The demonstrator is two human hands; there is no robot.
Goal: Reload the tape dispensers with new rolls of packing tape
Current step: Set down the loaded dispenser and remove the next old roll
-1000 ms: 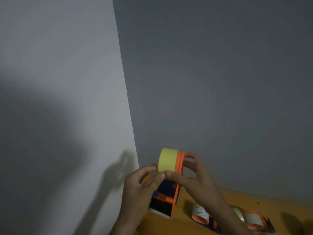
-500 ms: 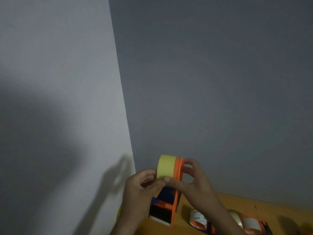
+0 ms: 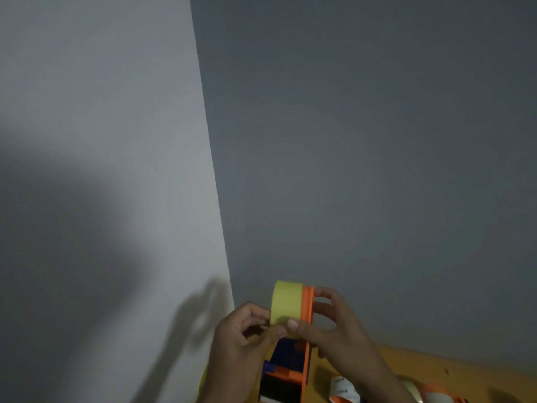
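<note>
1. A person holds an orange dispenser (image 3: 306, 344) upright in the air, above the left end of a yellow-brown tabletop (image 3: 436, 363), close to the corner where two grey walls meet
2. A yellow-green roll (image 3: 286, 302) sits on the dispenser's left side, flush against its orange frame
3. The left hand (image 3: 241, 344) curls its fingers at the roll's lower edge, seemingly pinching the tape end there; the end itself is too small to see
4. The right hand (image 3: 334, 327) grips the frame, thumb pressed on the roll's face and fingers hooked behind the orange rim
5. Risk, as a judgement: the loose end could stick back onto the roll or fold on itself if the pinch slips, and the roll could slide off the hub if the thumb lifts
6. Two more dispensers (image 3: 436, 395) lie by the near edge on the right, so setting down there would be cramped
7. Room is tight leftward against the wall; above the hands is open
</note>
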